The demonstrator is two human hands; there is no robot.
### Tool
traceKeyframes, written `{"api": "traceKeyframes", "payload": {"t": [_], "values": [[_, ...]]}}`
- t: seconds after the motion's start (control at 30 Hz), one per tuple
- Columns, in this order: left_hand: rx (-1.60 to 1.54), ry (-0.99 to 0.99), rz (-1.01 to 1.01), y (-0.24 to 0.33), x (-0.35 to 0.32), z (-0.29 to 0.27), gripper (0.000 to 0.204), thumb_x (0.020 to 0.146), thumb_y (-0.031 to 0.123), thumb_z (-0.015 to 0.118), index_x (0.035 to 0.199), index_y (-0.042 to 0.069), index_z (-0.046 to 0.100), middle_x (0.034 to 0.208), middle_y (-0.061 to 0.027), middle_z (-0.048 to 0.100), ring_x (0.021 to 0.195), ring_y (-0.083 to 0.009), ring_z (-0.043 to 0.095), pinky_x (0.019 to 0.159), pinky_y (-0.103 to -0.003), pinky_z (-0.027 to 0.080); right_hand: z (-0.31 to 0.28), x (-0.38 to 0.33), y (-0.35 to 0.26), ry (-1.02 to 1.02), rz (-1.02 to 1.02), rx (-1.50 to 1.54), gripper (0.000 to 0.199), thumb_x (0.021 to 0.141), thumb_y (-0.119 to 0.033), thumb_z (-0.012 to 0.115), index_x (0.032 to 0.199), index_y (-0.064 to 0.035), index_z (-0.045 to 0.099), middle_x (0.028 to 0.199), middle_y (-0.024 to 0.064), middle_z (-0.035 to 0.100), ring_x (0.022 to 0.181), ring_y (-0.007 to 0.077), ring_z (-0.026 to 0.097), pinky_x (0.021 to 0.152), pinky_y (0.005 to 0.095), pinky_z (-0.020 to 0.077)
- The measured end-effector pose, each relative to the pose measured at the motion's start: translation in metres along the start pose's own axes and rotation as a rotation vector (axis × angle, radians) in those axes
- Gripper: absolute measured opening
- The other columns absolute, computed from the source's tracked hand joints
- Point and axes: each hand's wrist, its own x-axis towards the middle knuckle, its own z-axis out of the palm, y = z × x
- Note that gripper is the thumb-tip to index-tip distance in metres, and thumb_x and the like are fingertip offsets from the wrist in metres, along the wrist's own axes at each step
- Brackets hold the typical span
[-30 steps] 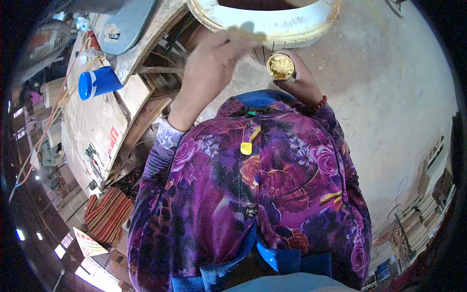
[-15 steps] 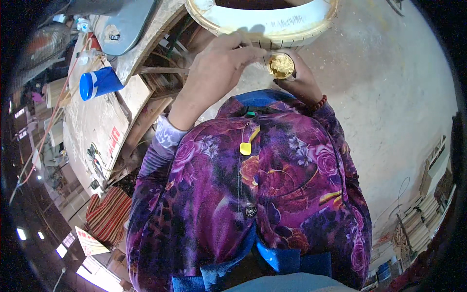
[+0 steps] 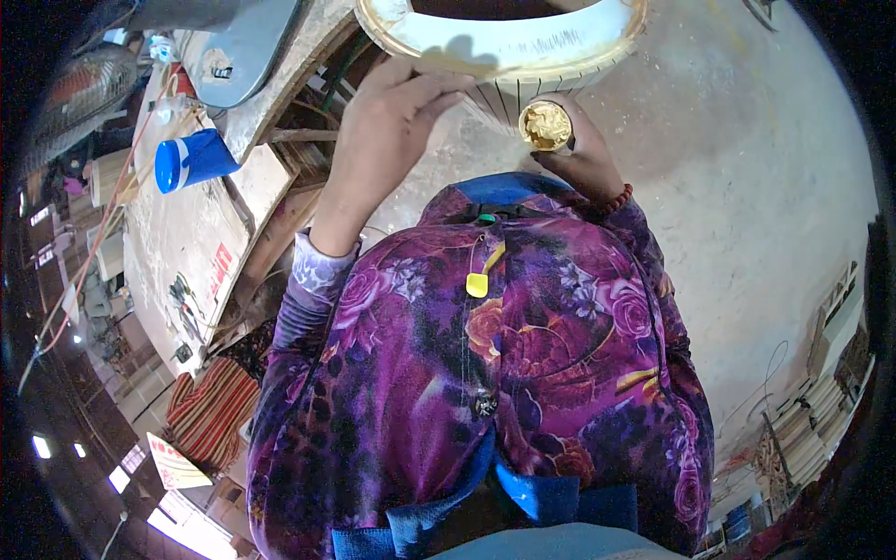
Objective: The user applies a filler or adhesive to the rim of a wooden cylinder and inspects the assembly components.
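Note:
A round hoop of pale bent wood (image 3: 523,42) with pencil marks on its side lies at the top of the view. My left hand (image 3: 392,121) rests on its near rim, fingers closed over the edge. My right hand (image 3: 574,154) is wrapped around a small round pot of yellowish paste (image 3: 545,124), held right under the hoop's side wall. Purple flowered sleeves and a jacket with a yellow zip pull fill the middle of the picture.
A blue cup (image 3: 191,161) lies on its side on a dusty workbench (image 3: 177,243) to the left. A grey machine plate (image 3: 238,47) sits at the top left. Pale concrete floor (image 3: 747,187) spreads to the right, with stacked wooden pieces (image 3: 821,392) at the far right.
My left hand has slid from above the hoop's rim down onto its near edge. The pot in my right hand has stayed close under the hoop.

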Motion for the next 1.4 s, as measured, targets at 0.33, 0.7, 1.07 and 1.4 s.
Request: {"api": "traceKeyframes", "payload": {"t": [0.33,0.7,1.07,1.4], "values": [[-0.081,-0.217,0.132,0.008,-0.011,0.006,0.021,0.089,0.012,0.073,0.109,0.015,0.077,0.097,-0.0077,0.069,0.093,-0.0299,0.067,0.079,-0.041,0.055,0.003,-0.001,0.008,-0.001,0.016,-0.033,0.062,0.071,-0.011,0.078,0.129,-0.0049,0.056,0.119,0.0139,0.063,0.114,0.0294,0.061,0.101,0.0379,0.0468],[-0.171,-0.245,0.065,0.002,-0.031,-0.001,0.025,0.089,0.007,0.070,0.113,0.008,0.074,0.097,-0.0138,0.064,0.091,-0.0328,0.065,0.080,-0.041,0.051,0.008,-0.002,-0.002,-0.015,0.033,-0.004,0.060,0.073,-0.007,0.078,0.129,-0.0047,0.056,0.122,0.0116,0.062,0.117,0.0261,0.060,0.102,0.0358,0.0463],[-0.100,0.081,0.036,-0.024,-0.027,-0.002,0.027,0.089,0.017,0.075,0.116,0.014,0.075,0.095,-0.0087,0.065,0.088,-0.0303,0.065,0.076,-0.041,0.052,0.009,-0.001,0.000,-0.043,0.078,0.034,0.060,0.073,-0.009,0.077,0.129,-0.0039,0.055,0.121,0.0103,0.061,0.115,0.0238,0.059,0.103,0.0352,0.0450],[0.119,0.047,0.310,-0.060,-0.008,0.004,0.046,0.084,-0.001,0.076,0.127,0.013,0.072,0.109,-0.0078,0.064,0.099,-0.0272,0.063,0.087,-0.035,0.052,0.008,-0.001,0.000,-0.039,0.074,-0.014,0.062,0.073,-0.007,0.076,0.131,-0.0041,0.054,0.123,0.0107,0.061,0.118,0.0234,0.059,0.105,0.0359,0.0450]]}}
